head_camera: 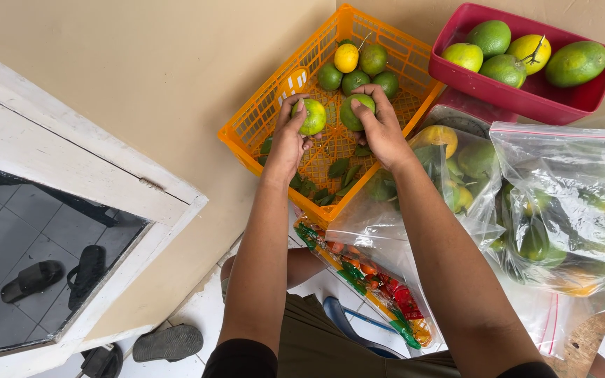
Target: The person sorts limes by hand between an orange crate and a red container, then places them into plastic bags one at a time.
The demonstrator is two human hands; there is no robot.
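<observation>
My left hand [287, 138] grips a yellow-green citrus fruit [314, 116] over the orange plastic basket [260, 119]. Beside it, my right hand [381, 126] holds a green citrus fruit [356, 112] above the same basket. At the basket's far end lie several more fruits, green ones [373, 59] and a yellow one [346, 58]. Loose green leaves [337, 168] lie on the basket floor near my wrists.
A red tub [526, 98] at the upper right holds larger green and yellow fruits. Clear plastic bags [568, 203] full of citrus sit to the right. A packet with red and green contents [379, 283] lies below the basket. Sandals [169, 341] lie on the floor at left.
</observation>
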